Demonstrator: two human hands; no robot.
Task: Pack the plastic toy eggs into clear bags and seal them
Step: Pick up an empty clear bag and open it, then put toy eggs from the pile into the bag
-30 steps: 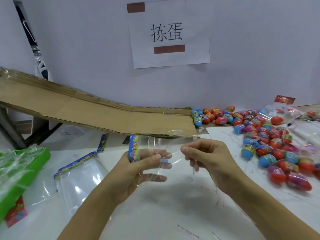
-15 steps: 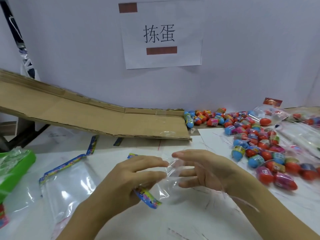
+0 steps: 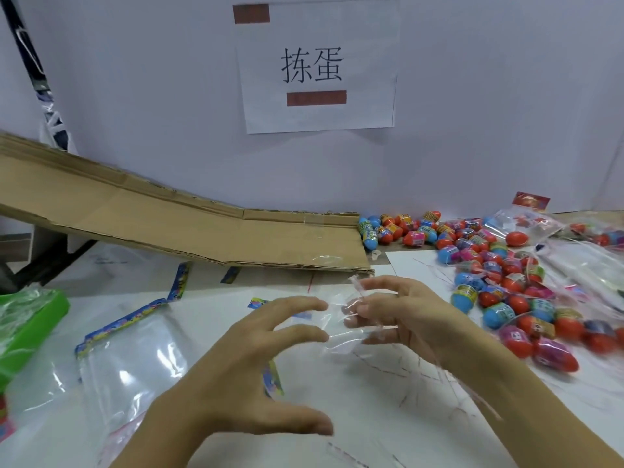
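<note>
While both hands work at the middle of the white table (image 3: 371,417), only one view, from the head, shows the scene. One clear bag (image 3: 341,327) is stretched between them, its long axis running roughly left to right, its colourful header strip (image 3: 273,378) hanging at the left end below the left palm. The left hand (image 3: 243,373) has fingers spread and lightly curved, fingertips touching the film. The right hand (image 3: 405,315) pinches the bag's other end between thumb and fingers. One flat empty bag (image 3: 131,359) lies to the left, header away from the person. Loose toy eggs (image 3: 499,282), too many to count exactly and several dozen at least, are heaped at right, pointing every way. One sloping cardboard sheet (image 3: 169,224) and one paper sign (image 3: 317,65) stand behind; one green tray (image 3: 30,319) sits far left.
</note>
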